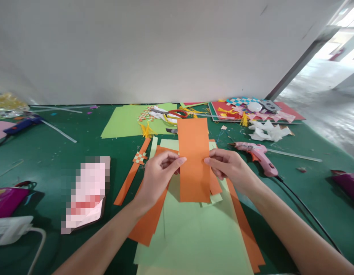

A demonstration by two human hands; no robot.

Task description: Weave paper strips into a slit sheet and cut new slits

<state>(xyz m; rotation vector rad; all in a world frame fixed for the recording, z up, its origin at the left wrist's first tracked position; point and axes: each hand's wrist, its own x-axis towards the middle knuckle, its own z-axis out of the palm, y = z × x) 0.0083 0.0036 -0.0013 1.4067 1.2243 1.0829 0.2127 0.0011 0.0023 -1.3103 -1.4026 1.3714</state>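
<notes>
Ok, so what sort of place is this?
Probably a papercraft workspace: the left hand and right hand hold a rectangular piece of orange paper over a green tabletop, with a pink plastic glue gun to the right and a yellow thread tassel beyond the left hand.

We log orange card [194, 179] held at both edges by our left hand [158, 175] and right hand [232, 164], pale green paper [200, 236] under the card, pink glue gun [261, 153] to its right, phone [89, 191] to its left, scissors [177, 110] beyond it
</notes>
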